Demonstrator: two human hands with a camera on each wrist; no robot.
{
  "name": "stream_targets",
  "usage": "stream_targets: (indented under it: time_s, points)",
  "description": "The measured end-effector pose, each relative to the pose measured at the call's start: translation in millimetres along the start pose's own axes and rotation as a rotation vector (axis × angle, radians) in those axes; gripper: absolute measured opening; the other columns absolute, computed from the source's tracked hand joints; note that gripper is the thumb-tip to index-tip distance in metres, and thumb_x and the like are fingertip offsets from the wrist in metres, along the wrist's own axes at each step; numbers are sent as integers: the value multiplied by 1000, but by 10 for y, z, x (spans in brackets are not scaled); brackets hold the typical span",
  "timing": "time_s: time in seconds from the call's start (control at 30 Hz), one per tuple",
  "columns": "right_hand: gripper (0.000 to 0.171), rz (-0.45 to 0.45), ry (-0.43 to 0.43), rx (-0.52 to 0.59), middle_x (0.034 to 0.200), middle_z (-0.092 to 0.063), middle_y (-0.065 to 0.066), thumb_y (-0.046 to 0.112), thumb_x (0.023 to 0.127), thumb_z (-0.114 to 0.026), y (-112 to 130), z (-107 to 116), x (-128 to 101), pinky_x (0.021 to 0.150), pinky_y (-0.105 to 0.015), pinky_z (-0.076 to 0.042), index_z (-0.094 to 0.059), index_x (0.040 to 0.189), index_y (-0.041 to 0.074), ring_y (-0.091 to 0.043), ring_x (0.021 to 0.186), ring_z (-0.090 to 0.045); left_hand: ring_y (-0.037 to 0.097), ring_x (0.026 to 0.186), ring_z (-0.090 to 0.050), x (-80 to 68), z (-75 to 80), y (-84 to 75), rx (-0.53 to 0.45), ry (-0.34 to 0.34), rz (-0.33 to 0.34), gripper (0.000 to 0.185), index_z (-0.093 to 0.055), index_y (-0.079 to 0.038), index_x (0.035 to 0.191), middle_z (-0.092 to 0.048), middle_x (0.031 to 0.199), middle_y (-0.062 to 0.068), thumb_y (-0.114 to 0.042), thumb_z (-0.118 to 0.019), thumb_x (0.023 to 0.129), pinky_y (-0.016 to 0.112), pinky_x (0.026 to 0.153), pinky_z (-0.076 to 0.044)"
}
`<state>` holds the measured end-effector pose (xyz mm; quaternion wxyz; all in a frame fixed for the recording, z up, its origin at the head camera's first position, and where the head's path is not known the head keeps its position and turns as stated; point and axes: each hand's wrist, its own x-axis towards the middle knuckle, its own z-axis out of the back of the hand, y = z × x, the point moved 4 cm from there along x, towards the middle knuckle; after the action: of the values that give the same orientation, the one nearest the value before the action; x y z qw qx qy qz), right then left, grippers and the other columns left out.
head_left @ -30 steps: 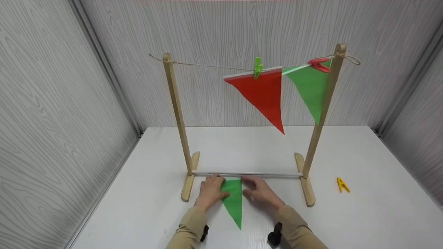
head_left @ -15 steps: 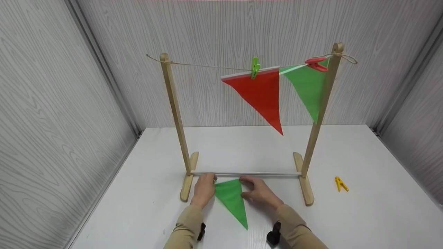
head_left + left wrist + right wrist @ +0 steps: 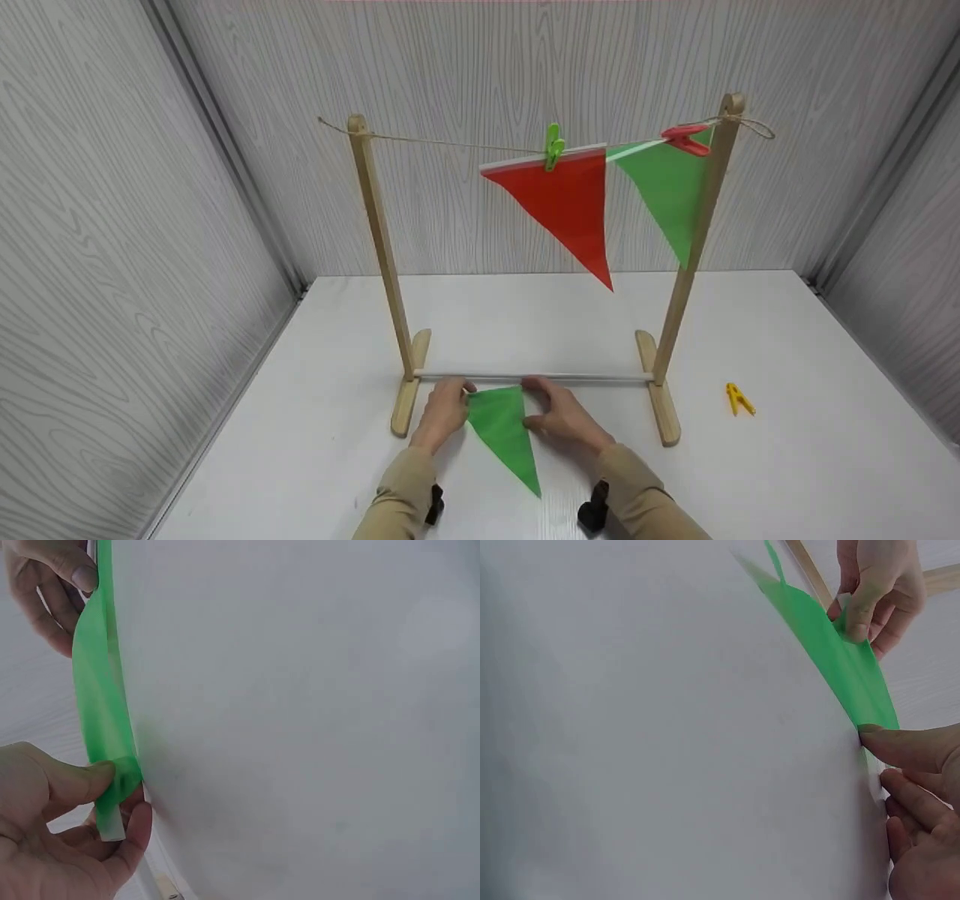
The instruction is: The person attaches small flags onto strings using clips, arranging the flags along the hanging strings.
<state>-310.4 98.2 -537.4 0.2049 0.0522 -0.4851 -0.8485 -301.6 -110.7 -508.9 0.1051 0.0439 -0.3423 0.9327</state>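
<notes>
Green triangular plastic pennant [image 3: 501,431] on the white worktop [image 3: 787,465], just in front of the wooden rack's white bottom rod [image 3: 532,376], top corners pinched between thumb and fingers of left hand [image 3: 444,412] and right hand [image 3: 564,416], tip toward the person.

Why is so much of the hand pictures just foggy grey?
Both wrist views sit so near the table that it blurs to plain grey; only the green flag and fingers show. The head view is sharp and evenly lit.
</notes>
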Motion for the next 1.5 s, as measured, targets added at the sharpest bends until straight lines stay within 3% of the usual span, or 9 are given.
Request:
stream_targets:
  time_s: [0.13, 0.3, 0.47, 0.57, 0.7, 0.93, 1.17, 1.33, 1.5]
  points:
    - [70, 22, -6, 3, 141, -58, -21, -1, 82, -77, 2, -4, 4, 122, -59, -26, -45, 145, -1, -43, 142, -42, 29, 97, -59, 36, 3, 25, -93, 13, -11, 24, -70, 7, 108, -66, 105, 22, 7, -50, 95, 48, 88, -52]
    - [69, 43, -11, 3, 144, -55, -23, -2, 82, -75, -9, -14, 0, 121, -58, -28, -47, 145, -2, -43, 142, -42, 25, 95, -58, 68, 6, 68, -213, 27, 41, 26, -73, 5, 109, -69, 108, 21, 7, -51, 95, 41, 87, -51]
    - [72, 15, -24, 28, 143, -54, -24, 0, 82, -75, -26, -5, -5, 122, -60, -27, -45, 147, 1, -44, 142, -41, 27, 103, -59, 82, 19, 78, -289, -12, 31, 25, -75, 1, 107, -68, 107, 19, 6, -53, 95, 45, 94, -50]
    - [70, -27, -36, 89, 137, -59, -23, 4, 83, -76, -41, 12, 6, 118, -58, -33, -46, 147, 3, -43, 136, -48, 31, 105, -62, 92, 23, 77, -303, -42, 4, 24, -76, 1, 104, -68, 104, 18, 7, -55, 94, 49, 96, -51]
    - [52, -73, -53, 185, 129, -65, -24, 11, 92, -71, -63, 35, 39, 109, -49, -45, -54, 139, 0, -38, 125, -59, 31, 101, -63, 105, 21, 70, -321, -56, -12, 22, -76, 2, 104, -66, 99, 16, 8, -58, 93, 50, 97, -52]
    - [28, -144, -199, 296, 115, -72, -21, 13, 98, -64, -48, 93, 75, 89, -25, -53, -69, 119, -5, -17, 103, -68, 24, 96, -60, 104, 31, 26, -347, -55, -42, 22, -76, 2, 105, -63, 96, 15, 8, -60, 92, 42, 93, -53]
    - [19, -225, -340, 405, 95, -78, -12, 6, 92, -69, -23, 144, 83, 70, -24, -53, -75, 107, -3, -9, 81, -69, 25, 98, -60, 109, 31, 17, -361, -64, -61, 22, -76, 2, 107, -61, 97, 14, 8, -64, 90, 47, 98, -54]
    - [19, -225, -404, 454, 97, -78, -12, 5, 91, -69, -6, 180, 67, 72, -25, -55, -75, 108, -4, -12, 83, -71, 36, 112, -60, 107, 39, 48, -462, -39, -26, 23, -73, 4, 113, -61, 106, 19, 2, -68, 91, 50, 104, -51]
    - [21, -197, -451, 445, 104, -77, -15, 5, 93, -68, 10, 222, 38, 76, -25, -55, -74, 111, -3, -13, 87, -72, 30, 118, -60, 105, 31, 115, -691, -4, 124, 41, -64, 7, 127, -57, 132, 25, -12, -73, 92, 39, 100, -53]
